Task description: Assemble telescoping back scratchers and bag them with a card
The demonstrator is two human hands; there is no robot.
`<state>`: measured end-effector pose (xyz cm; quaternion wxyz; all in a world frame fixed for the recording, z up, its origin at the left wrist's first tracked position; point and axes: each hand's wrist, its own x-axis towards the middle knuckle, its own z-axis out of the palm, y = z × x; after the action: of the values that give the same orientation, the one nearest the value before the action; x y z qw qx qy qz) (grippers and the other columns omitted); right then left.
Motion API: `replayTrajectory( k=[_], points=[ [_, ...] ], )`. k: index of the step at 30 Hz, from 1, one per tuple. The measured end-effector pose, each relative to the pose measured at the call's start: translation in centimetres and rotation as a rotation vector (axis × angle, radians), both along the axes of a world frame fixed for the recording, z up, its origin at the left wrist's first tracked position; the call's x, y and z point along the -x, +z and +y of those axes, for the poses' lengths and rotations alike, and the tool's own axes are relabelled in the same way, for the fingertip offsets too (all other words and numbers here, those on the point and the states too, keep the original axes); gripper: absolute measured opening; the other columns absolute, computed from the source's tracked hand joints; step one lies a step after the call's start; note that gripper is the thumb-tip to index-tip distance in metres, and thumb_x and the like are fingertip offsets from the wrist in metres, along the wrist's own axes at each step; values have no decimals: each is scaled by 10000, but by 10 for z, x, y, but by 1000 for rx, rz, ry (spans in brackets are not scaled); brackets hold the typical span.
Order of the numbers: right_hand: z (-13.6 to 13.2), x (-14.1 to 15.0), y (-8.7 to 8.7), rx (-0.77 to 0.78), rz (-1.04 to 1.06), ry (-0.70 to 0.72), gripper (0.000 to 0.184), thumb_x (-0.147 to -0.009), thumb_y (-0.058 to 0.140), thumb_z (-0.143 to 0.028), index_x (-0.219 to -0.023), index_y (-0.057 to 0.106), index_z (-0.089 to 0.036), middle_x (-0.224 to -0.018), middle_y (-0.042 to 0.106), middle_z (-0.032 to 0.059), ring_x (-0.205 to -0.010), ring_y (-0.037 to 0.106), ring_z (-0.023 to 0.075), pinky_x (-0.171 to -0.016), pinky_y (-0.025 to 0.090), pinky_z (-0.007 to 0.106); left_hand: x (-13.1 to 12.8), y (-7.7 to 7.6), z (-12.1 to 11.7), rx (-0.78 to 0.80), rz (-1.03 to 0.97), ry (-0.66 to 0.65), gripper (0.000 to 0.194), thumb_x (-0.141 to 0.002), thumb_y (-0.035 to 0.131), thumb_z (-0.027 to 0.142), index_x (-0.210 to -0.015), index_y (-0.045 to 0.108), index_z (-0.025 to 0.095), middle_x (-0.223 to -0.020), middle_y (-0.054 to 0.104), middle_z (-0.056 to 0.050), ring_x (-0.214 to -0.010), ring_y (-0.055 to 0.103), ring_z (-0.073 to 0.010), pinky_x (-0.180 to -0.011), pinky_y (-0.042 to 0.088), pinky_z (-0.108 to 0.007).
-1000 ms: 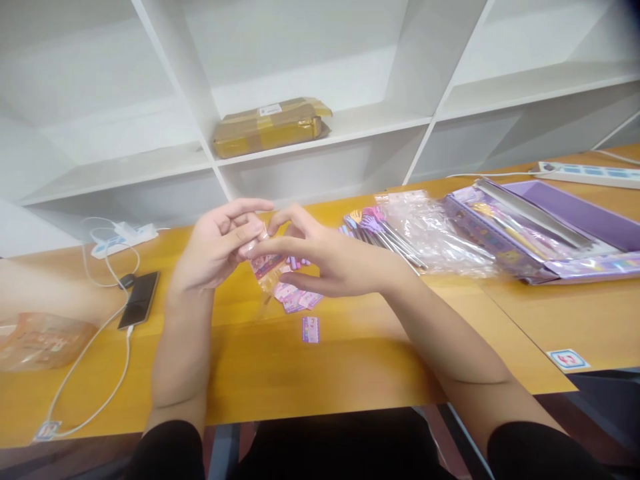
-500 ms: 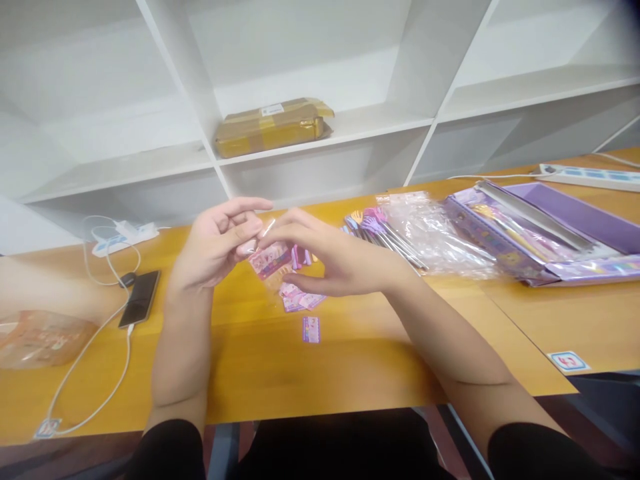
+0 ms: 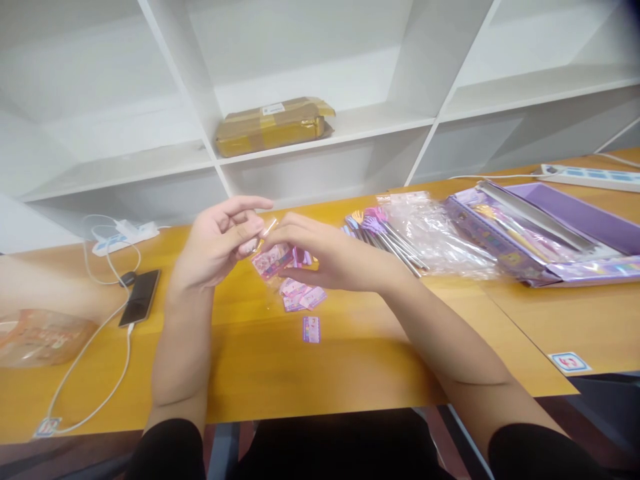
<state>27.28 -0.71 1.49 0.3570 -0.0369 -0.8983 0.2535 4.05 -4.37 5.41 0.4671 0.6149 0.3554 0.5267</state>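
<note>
My left hand (image 3: 220, 237) is closed, with thumb and fingertips pinching the top of a small clear plastic bag (image 3: 269, 228). Behind it hangs or lies a pink printed card (image 3: 273, 260); whether it is inside the bag I cannot tell. My right hand (image 3: 320, 250) arches over from the right, its bent fingertips at the bag's edge and its thumb held apart below. Beneath my right hand several pink and purple printed cards (image 3: 300, 295) lie in a loose pile. One single card (image 3: 311, 329) lies closer to me. Small purple pieces (image 3: 300, 256) show partly behind my right fingers.
Metal sticks with coloured hand-shaped ends (image 3: 383, 233) lie right of my hands, beside clear plastic bags (image 3: 435, 233) and an open purple box (image 3: 575, 220). At left are a phone (image 3: 140, 299), cables and a power strip (image 3: 125, 237). A taped parcel (image 3: 275, 127) sits on the shelf.
My right hand has shifted slightly left and its fingers have moved a little at the bag's edge. My left hand keeps its pinch on the bag.
</note>
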Motion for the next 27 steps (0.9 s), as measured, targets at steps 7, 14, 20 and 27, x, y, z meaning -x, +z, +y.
replayTrajectory(
  k=[7, 14, 20, 27],
  points=[
    [5, 12, -17, 111, 116, -31, 554, -1059, 666, -193, -1526, 381, -280, -1085, 672, 19, -912, 662, 172, -806, 548, 321, 6, -3, 2, -54, 57, 75, 303, -841, 927, 357, -1077, 819, 200, -749, 705, -22, -563, 582, -103, -483, 448, -210],
    [7, 27, -28, 250, 176, -97, 688, -1056, 673, -236, -1599, 250, -255, -884, 573, -69, -722, 626, 136, -750, 537, 309, 4, 0, 2, -99, 28, 94, 318, -958, 786, 503, -1022, 812, 193, -749, 693, -37, -560, 566, -112, -522, 475, -239],
    [8, 30, -29, 235, 171, -153, 752, -1058, 670, -254, -1661, 221, -255, -872, 557, -69, -704, 595, 133, -757, 561, 319, 9, 0, 2, -64, 46, 76, 228, -906, 857, 406, -967, 823, 189, -761, 704, -35, -594, 589, -104, -522, 477, -209],
    [8, 32, -30, 180, 154, -208, 731, -1080, 664, -312, -1668, 233, -255, -885, 576, -59, -722, 602, 136, -776, 580, 325, 15, -4, 2, -132, 205, 127, 215, -861, 919, 378, -970, 832, 215, -831, 735, -41, -684, 638, -129, -599, 529, -227]
  ],
)
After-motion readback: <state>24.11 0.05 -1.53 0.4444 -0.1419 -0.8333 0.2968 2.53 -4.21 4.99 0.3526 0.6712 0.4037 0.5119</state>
